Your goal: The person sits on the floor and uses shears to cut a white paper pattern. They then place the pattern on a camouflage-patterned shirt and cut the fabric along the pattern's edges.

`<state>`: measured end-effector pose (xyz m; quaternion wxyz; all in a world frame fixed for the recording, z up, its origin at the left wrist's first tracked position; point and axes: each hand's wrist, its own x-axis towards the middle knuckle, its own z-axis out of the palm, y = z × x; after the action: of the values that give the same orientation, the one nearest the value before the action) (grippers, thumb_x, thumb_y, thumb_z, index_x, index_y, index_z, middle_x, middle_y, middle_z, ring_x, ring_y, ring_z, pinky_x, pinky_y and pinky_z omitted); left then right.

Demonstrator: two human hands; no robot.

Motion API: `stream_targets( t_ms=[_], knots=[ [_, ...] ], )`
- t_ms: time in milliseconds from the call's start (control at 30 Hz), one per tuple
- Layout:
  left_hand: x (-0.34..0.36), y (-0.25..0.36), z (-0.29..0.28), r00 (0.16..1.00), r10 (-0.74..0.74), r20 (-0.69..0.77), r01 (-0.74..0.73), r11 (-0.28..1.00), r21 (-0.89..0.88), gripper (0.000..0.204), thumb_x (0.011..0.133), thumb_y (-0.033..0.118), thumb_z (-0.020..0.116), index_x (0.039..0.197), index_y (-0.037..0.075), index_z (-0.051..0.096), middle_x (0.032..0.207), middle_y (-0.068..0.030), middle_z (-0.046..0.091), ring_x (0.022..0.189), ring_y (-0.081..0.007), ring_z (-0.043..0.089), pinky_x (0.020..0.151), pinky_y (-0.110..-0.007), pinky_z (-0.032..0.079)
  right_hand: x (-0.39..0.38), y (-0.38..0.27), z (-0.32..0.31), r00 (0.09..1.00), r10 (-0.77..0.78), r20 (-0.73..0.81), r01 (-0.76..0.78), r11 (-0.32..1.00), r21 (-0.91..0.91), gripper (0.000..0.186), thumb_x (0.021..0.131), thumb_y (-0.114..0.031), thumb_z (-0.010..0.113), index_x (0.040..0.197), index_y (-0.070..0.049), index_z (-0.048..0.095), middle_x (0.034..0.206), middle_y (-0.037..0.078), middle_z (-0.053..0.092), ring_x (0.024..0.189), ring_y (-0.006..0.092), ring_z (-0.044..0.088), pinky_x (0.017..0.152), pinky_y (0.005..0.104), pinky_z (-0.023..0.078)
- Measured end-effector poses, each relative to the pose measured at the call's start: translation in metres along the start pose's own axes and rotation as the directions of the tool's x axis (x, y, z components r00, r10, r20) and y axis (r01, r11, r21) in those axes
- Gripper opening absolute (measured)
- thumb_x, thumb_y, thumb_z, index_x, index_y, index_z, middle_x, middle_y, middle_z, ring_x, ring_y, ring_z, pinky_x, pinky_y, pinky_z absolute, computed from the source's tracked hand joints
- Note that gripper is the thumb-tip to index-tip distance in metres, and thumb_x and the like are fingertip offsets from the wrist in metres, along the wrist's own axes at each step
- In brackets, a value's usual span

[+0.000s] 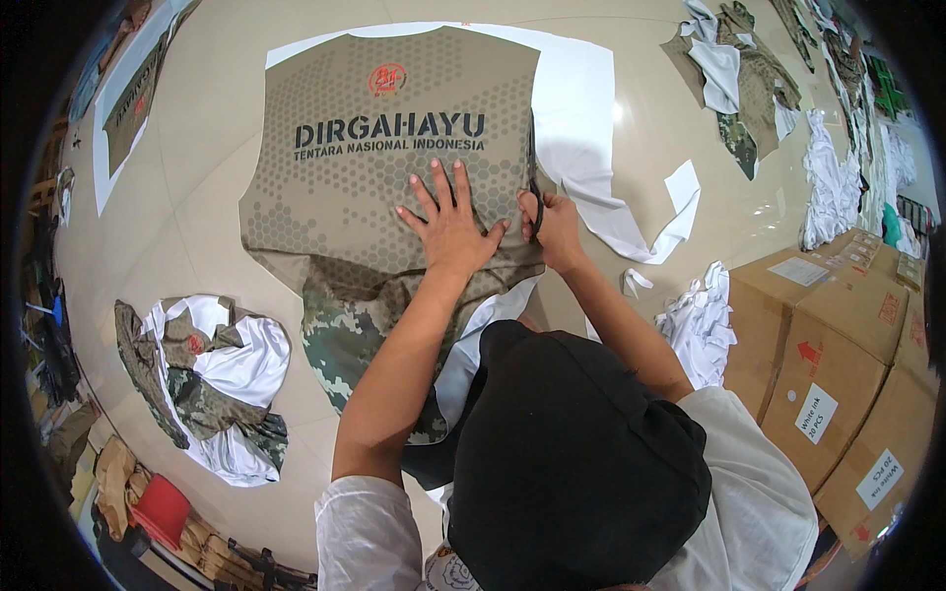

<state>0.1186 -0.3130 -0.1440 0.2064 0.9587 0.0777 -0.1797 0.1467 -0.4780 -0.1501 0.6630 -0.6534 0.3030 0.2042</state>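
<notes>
A brown fabric panel [335,192] with a hexagon pattern, dark lettering and a small red emblem lies spread on the pale tiled floor. Its lower part is green camouflage [345,320]. My left hand [453,229] presses flat on the panel below the lettering, fingers spread. Black-handled scissors [536,209] are gripped in my right hand [558,234], their blades along the panel's right edge. White fabric margin [581,108] lies beyond that edge, and a cut strip of it [616,225] curls away to the right.
Folded camouflage and white pieces [236,360] lie at the left. More cut fabric [739,79] rests at the far right, and another printed panel [133,113] at the far left. Cardboard boxes [838,325] stand at the right beside a white scrap heap [700,320]. A red object [163,510] is lower left.
</notes>
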Motion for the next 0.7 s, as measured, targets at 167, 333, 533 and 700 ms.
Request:
stream_targets(
  t_ms=[167, 333, 533, 700],
  knots=[
    [0.001, -0.003, 0.002, 1.0, 0.018, 0.01, -0.018, 1.0, 0.023, 0.122, 0.084, 0.064, 0.073, 0.17, 0.011, 0.005, 0.175, -0.024, -0.005, 0.157, -0.0571, -0.01, 0.114, -0.084, 0.0, 0.001, -0.002, 0.002, 1.0, -0.001, 0.0, 0.001, 1.0, -0.002, 0.032, 0.086, -0.027, 0.077, 0.072, -0.003, 0.06, 0.061, 0.003, 0.057, 0.048, 0.0139, 0.053, 0.045, 0.0307, 0.04],
    [0.0, -0.001, 0.0, 1.0, 0.008, 0.015, -0.008, 1.0, 0.003, 0.123, 0.083, 0.06, 0.077, 0.17, 0.013, 0.004, 0.176, -0.0216, -0.005, 0.157, -0.055, -0.01, 0.115, -0.083, 0.0, 0.006, -0.007, 0.004, 1.0, -0.008, 0.017, 0.008, 0.999, 0.033, 0.034, 0.087, -0.03, 0.077, 0.075, -0.002, 0.061, 0.062, 0.004, 0.057, 0.047, 0.0143, 0.053, 0.045, 0.031, 0.04],
    [0.0, 0.0, 0.0, 1.0, 0.0, 0.02, 0.0, 1.0, 0.003, 0.125, 0.082, 0.058, 0.08, 0.17, 0.014, 0.004, 0.176, -0.0203, -0.005, 0.158, -0.0539, -0.01, 0.116, -0.082, 0.0, 0.014, -0.007, 0.005, 0.999, 0.03, 0.022, -0.031, 0.999, 0.034, 0.031, 0.089, -0.03, 0.078, 0.083, -0.004, 0.062, 0.067, 0.001, 0.057, 0.05, 0.0129, 0.053, 0.047, 0.0284, 0.04],
    [0.001, -0.003, 0.001, 1.0, 0.02, 0.013, -0.02, 1.0, 0.016, 0.121, 0.084, 0.062, 0.074, 0.17, 0.012, 0.005, 0.175, -0.0246, -0.005, 0.156, -0.0577, -0.008, 0.114, -0.084, 0.001, 0.012, -0.012, 0.011, 0.999, 0.034, 0.023, -0.035, 0.998, 0.058, 0.031, 0.09, -0.03, 0.078, 0.083, -0.004, 0.062, 0.067, 0.001, 0.057, 0.05, 0.0123, 0.053, 0.047, 0.0276, 0.04]
  ],
)
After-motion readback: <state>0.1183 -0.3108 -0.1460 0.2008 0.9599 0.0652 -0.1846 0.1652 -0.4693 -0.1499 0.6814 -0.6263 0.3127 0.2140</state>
